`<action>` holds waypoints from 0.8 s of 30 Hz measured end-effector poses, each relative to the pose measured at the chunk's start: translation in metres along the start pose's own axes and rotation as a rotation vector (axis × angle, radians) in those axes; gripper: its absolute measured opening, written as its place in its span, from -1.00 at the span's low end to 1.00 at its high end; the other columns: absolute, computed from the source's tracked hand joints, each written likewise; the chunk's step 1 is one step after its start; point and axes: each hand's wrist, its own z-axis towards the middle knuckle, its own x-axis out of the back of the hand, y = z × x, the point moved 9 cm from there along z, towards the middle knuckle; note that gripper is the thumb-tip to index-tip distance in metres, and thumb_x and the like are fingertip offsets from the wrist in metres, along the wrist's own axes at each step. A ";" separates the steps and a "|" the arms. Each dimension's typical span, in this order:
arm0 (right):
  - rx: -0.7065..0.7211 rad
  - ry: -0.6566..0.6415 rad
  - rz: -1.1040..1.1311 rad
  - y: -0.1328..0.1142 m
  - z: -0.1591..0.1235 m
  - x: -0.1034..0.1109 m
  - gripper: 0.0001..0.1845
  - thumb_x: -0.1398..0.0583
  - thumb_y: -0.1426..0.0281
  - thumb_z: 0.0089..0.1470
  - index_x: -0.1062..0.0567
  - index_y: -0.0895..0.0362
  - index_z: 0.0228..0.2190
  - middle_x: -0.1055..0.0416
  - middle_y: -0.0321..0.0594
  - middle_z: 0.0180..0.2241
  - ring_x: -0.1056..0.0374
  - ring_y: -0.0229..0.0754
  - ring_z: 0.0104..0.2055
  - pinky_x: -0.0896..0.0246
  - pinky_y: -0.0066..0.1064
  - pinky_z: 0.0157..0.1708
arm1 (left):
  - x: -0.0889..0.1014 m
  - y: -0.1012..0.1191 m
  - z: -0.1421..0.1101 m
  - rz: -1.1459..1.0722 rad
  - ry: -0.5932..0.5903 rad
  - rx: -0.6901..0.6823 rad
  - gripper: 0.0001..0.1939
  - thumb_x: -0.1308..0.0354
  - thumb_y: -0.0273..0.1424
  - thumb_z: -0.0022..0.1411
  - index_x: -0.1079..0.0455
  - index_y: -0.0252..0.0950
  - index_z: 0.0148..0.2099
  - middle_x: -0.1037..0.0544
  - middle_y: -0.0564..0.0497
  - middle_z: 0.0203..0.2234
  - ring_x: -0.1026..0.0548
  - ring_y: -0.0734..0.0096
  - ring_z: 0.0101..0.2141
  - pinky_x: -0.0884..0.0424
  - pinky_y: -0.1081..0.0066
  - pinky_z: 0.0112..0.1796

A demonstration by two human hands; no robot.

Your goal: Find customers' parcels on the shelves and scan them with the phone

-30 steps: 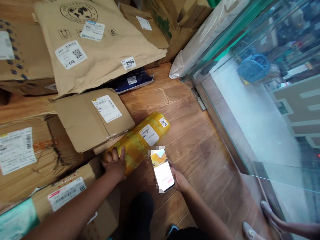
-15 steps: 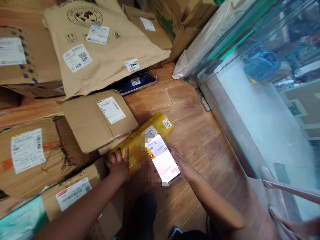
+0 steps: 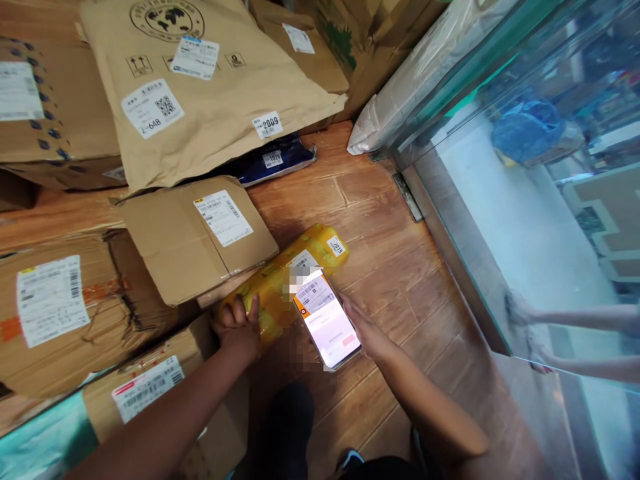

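Fingers (image 3: 240, 313) of the left hand (image 3: 241, 340) are spread and laid over the near end of the yellow parcel (image 3: 273, 285), thumb apart; those of the right hand (image 3: 369, 337) curl around the right edge of a phone (image 3: 329, 327), gripping it screen up. Directly under the left fingers, the parcel lies on the floor (image 3: 400, 287), its long axis slanting away from them toward the upper right, with its 3019 sticker at the far end. Ahead of the right fingers, the phone blocks part of the parcel's shipping label from view. Just beyond the left fingers, a flat cardboard box (image 3: 175, 247) crowds the parcel's left side. Left of those fingers sits a creased carton (image 3: 110, 327). Farther ahead are a paper mailer (image 3: 215, 100) and a dark blue packet (image 3: 293, 157). Well right of the right fingers stands a glass panel (image 3: 575, 280).
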 end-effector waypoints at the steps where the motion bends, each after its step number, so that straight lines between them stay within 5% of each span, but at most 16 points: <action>1: -0.011 -0.012 -0.001 0.000 0.000 -0.001 -0.29 -0.28 -0.02 -0.03 -0.38 0.09 0.08 -0.51 -0.03 -0.04 -0.45 0.10 -0.05 -0.38 -0.02 -0.11 | -0.001 0.000 0.000 -0.002 -0.007 -0.001 0.39 -0.41 -0.24 -0.18 0.63 -0.21 0.36 0.37 -0.27 0.38 0.21 -0.31 0.30 -0.01 -0.20 0.12; 12: -0.033 -0.042 -0.074 -0.003 0.003 -0.010 -0.29 -0.25 -0.08 -0.03 -0.41 0.08 0.05 -0.51 -0.03 -0.05 -0.45 0.12 -0.06 -0.35 0.01 -0.09 | -0.004 0.000 0.003 -0.010 -0.003 0.005 0.35 -0.38 -0.28 -0.17 0.58 -0.21 0.37 0.36 -0.30 0.38 0.20 -0.31 0.30 0.00 -0.20 0.11; 19: 0.055 -0.064 -0.065 -0.007 0.006 -0.008 -0.39 -0.28 0.07 0.03 -0.39 0.00 0.08 -0.37 -0.16 0.14 -0.30 0.03 0.14 -0.16 -0.10 0.13 | -0.005 -0.001 0.006 -0.023 -0.002 0.005 0.38 -0.41 -0.27 -0.20 0.59 -0.19 0.37 0.35 -0.29 0.38 0.19 -0.33 0.30 -0.03 -0.19 0.11; 24: 0.025 -0.138 0.005 -0.001 0.009 -0.012 -0.40 -0.40 0.31 -0.13 -0.43 0.00 -0.01 -0.51 -0.26 -0.05 -0.45 -0.11 -0.09 -0.32 -0.32 -0.14 | -0.003 0.000 0.005 0.001 0.028 0.006 0.39 -0.41 -0.22 -0.20 0.59 -0.19 0.37 0.32 -0.27 0.38 0.16 -0.30 0.29 -0.02 -0.19 0.11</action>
